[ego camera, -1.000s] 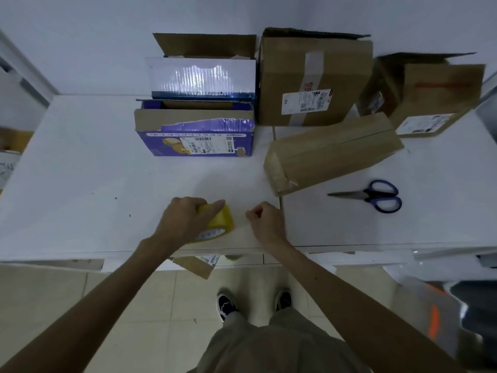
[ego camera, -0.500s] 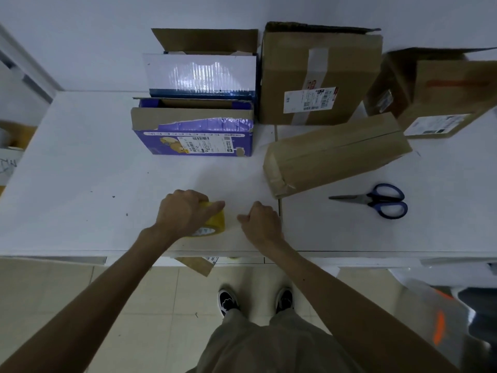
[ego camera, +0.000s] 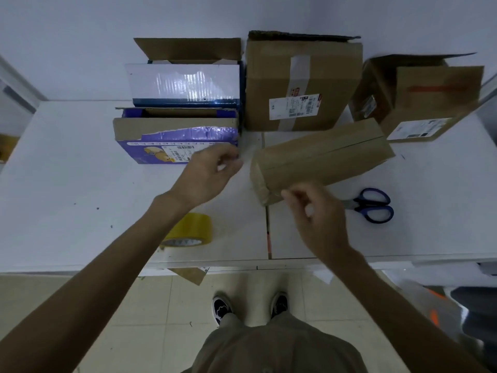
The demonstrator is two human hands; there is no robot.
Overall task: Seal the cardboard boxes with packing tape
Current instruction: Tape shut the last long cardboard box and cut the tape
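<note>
Five cardboard boxes on the worktop (ego camera: 67, 184)?

Five. The long brown box (ego camera: 322, 157) lies at a slant in the middle, its flaps closed along a seam and its near end just beside the right hand (ego camera: 317, 211).

Which ones are open?

The purple box (ego camera: 174, 146) at the left is open on top. Only brown inner wall shows, so I cannot tell what is in it. Behind it, the blue-and-white box (ego camera: 185, 82) has a flap standing up, with its contents hidden. The tall labelled box (ego camera: 304, 84) has a grey strip down its front. The far-right box (ego camera: 430, 103) has a flap up too, and its inside is out of sight.

And the tape?

The yellow tape roll (ego camera: 193, 227) sits on the worktop near the front edge, partly behind the left forearm. Neither hand touches it.

The hands?

Both are raised. The left hand (ego camera: 209, 173) hovers before the purple box, its grip narrow, thumb and forefinger drawn together. The right hand's grip is just as narrow, at the long box's near corner. I cannot tell whether either pinches anything. Blue-handled scissors (ego camera: 376, 205) lie beyond the right hand, their blades hidden behind it.
</note>
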